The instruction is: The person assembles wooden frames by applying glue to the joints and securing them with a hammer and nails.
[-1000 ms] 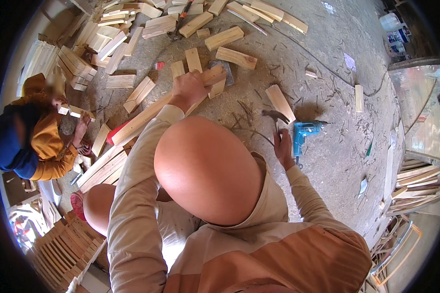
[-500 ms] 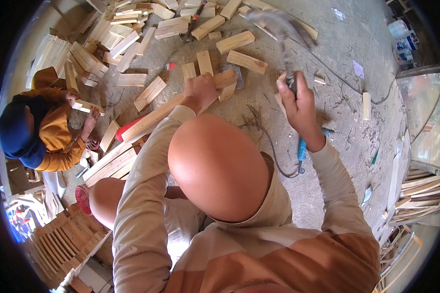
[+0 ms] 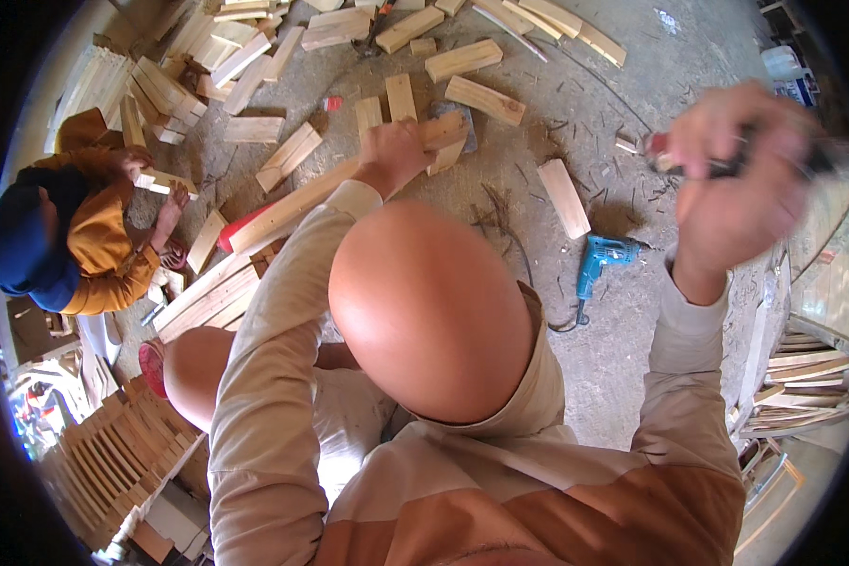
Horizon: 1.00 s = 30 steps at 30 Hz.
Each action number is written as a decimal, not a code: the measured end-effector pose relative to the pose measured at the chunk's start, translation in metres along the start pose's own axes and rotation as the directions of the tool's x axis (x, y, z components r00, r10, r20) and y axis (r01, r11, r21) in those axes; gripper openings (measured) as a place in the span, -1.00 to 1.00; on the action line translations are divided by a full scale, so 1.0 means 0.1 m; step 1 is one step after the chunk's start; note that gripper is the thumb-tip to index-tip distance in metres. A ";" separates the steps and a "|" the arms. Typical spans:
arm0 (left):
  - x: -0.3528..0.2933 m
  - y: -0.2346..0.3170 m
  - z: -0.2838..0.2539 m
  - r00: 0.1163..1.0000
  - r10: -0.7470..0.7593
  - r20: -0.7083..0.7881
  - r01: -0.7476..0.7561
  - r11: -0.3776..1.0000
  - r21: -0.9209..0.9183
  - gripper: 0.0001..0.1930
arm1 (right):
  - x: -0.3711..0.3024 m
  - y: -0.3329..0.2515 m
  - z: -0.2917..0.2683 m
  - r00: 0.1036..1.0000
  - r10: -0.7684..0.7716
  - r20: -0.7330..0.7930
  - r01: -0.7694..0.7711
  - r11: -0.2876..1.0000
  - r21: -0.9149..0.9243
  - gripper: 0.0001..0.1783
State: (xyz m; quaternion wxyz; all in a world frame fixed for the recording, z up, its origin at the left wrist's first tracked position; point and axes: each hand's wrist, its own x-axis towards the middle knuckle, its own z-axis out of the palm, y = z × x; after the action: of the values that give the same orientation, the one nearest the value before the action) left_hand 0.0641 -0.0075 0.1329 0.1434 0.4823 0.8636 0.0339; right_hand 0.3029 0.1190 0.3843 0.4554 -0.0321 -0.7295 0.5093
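My left hand (image 3: 396, 156) is wrapped round a long wooden bar (image 3: 297, 219), near its far end. The bar slants from the lower left up towards short wooden blocks (image 3: 399, 97) on the floor. Raised at the right, my right hand (image 3: 740, 179) grips a hammer (image 3: 726, 168) by its dark handle; hand and tool are smeared by motion, and the hammer's head is not clear. A blue power drill (image 3: 594, 269) lies on the floor between my knee and my right arm, beside a loose wooden block (image 3: 563, 198).
Several cut wooden blocks (image 3: 464, 60) lie scattered ahead, and another hammer (image 3: 377, 26) rests among them. At the left a person in an orange top (image 3: 113, 250) handles a piece of wood (image 3: 165, 182). The drill's cord and wood scraps lie on the floor. Curved slats (image 3: 811, 377) are stacked at the right.
My right hand has swung up and to the right with the hammer, uncovering the drill and the block. My left hand stays on the bar.
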 end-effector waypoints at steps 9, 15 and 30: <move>0.13 0.15 -0.07 0.995 0.052 0.085 -0.055 0.998 0.031 -0.38 | -1.54 1.63 -0.24 0.797 0.594 0.108 -0.313 0.560 -0.767 -0.57; -0.06 -0.01 -0.03 1.000 -0.031 -0.001 0.031 0.997 0.073 -0.47 | 0.08 0.27 -0.61 0.987 -0.048 0.153 0.139 0.730 -0.669 -0.69; -0.03 -0.01 0.17 1.000 0.025 0.017 -0.026 0.998 0.055 -0.42 | -1.09 1.28 -0.28 0.843 0.537 0.027 -0.350 0.587 -0.730 -0.40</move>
State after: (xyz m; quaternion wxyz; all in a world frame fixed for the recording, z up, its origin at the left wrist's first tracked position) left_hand 0.0692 -0.0122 0.1172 0.1365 0.4974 0.8567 0.0080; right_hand 0.3323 0.1450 0.2181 0.1717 -0.3215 -0.8844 0.2915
